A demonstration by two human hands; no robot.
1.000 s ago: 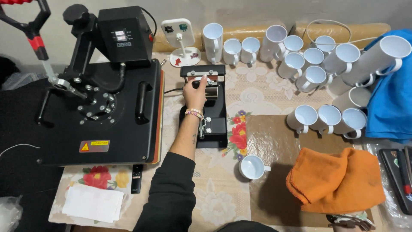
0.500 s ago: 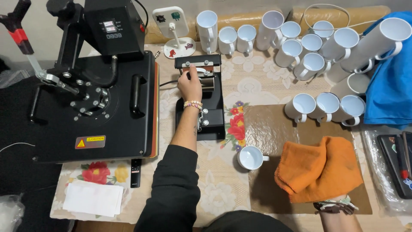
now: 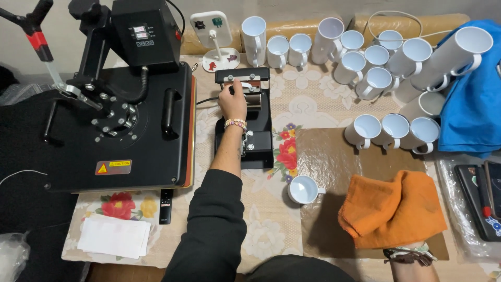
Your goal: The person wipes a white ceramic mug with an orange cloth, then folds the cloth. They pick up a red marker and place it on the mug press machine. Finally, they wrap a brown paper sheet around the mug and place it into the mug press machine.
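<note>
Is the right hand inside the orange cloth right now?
Yes, the right hand is covered by the orange cloth, with only its braceleted wrist showing below the cloth.

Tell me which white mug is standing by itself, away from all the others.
The white mug just below the small mug press, left of the orange cloth. Every other mug sits clustered at the table's back and right.

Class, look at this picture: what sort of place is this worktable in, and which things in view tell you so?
Probably a small print workshop for mugs, perhaps at home. A large flat heat press stands beside a small mug press that the left hand grips, and many blank white mugs wait on a flowered tablecloth.
</note>
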